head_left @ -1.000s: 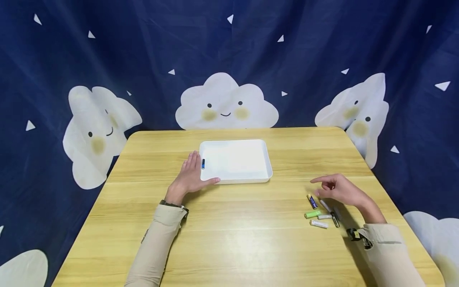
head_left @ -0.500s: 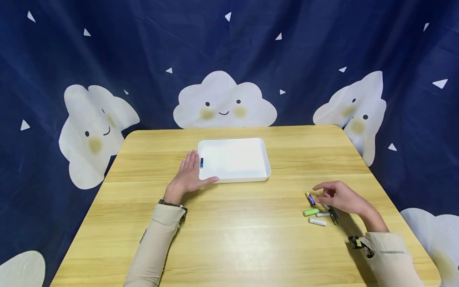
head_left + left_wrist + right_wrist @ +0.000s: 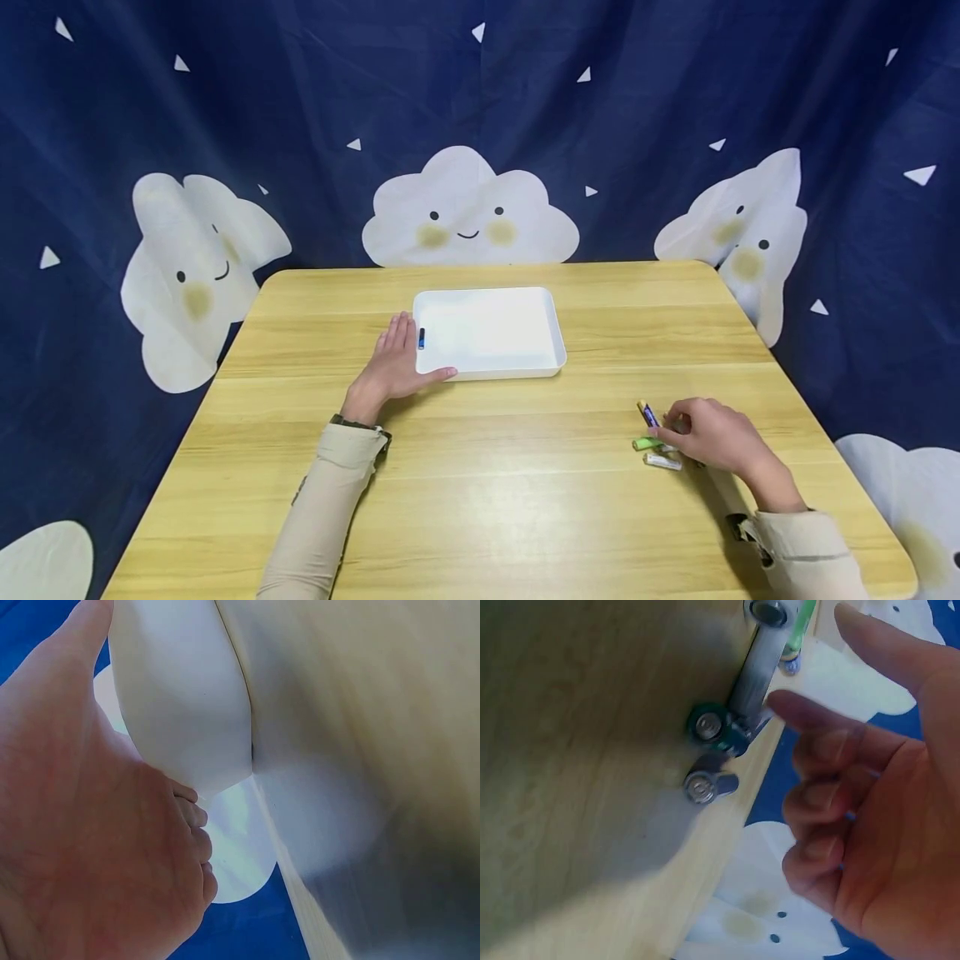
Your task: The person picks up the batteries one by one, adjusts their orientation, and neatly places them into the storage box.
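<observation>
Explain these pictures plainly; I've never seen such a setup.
No machine here: a person works bare-handed. The wide picture comes from a camera worn on the head; each close one comes from a camera on a wrist, looking at that hand. On the wooden table are a white tray, with a blue-and-black battery inside by its left end, and a cluster of batteries to the right. The left hand rests against the tray's left end. The right hand is down at the cluster, thumb and index finger apart; I can't see it gripping any battery.
</observation>
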Tool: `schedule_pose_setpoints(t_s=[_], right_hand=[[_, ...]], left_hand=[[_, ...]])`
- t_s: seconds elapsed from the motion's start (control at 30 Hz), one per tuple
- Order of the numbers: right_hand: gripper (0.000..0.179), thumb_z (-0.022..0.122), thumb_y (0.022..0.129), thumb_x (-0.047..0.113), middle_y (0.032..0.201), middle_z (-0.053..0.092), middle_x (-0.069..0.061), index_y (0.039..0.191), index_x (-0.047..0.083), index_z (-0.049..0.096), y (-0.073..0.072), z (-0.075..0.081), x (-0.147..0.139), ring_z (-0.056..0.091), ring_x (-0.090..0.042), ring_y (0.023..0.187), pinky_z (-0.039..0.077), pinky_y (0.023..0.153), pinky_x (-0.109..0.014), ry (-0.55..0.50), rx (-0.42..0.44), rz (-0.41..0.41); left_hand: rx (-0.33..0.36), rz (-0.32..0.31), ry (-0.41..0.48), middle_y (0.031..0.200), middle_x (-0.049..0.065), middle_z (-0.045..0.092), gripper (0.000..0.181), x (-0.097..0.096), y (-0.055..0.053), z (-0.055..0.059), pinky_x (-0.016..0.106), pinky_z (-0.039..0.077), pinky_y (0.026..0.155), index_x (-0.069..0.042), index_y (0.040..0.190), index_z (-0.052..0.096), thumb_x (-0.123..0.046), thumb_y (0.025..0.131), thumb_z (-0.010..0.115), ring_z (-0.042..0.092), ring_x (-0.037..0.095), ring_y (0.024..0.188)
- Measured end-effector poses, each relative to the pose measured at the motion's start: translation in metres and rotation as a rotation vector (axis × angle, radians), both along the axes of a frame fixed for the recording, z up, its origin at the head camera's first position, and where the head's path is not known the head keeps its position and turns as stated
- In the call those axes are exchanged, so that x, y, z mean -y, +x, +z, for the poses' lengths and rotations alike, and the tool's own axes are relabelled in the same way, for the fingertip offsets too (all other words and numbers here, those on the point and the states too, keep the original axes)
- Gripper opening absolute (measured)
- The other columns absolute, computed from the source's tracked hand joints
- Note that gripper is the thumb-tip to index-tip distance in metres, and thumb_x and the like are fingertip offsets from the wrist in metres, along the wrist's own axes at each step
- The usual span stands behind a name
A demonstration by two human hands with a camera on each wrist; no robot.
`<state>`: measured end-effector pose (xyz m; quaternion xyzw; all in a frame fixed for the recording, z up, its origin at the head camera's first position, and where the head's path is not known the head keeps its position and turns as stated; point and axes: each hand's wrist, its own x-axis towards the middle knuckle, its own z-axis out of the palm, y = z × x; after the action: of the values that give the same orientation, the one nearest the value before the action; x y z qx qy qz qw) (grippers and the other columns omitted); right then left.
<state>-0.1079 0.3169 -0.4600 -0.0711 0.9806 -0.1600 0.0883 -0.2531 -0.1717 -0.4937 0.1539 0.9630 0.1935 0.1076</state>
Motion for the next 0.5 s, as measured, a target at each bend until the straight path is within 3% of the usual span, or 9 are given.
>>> schedule_pose_setpoints(t_s=[0.2,0.5], right_hand=[[0.051,0.066,0.086,0.074,0.072,0.067,0.009,0.080,0.025,0.074,0.004,0.000,0.012,0.051,-0.011,0.060,0.038,0.053,-0.032,0.111,0.014,-0.040],[0.067,0.064,0.082,0.080,0.056,0.042,0.006,0.054,0.023,0.042,0.006,-0.001,0.026,0.042,-0.014,0.052,0.030,0.048,-0.031,0.187,-0.035,-0.070]], left_hand=[[-0.001,0.006,-0.020,0.173,0.024,-0.010,0.134,0.001,-0.001,-0.001,0.057,0.002,0.132,0.004,0.163,-0.006,-0.088,0.084,0.051,-0.011,0.039,0.162],[-0.001,0.002,-0.020,0.173,0.024,-0.010,0.130,0.000,0.001,0.003,0.057,0.003,0.132,0.005,0.163,-0.005,-0.082,0.086,0.055,-0.010,0.039,0.162]])
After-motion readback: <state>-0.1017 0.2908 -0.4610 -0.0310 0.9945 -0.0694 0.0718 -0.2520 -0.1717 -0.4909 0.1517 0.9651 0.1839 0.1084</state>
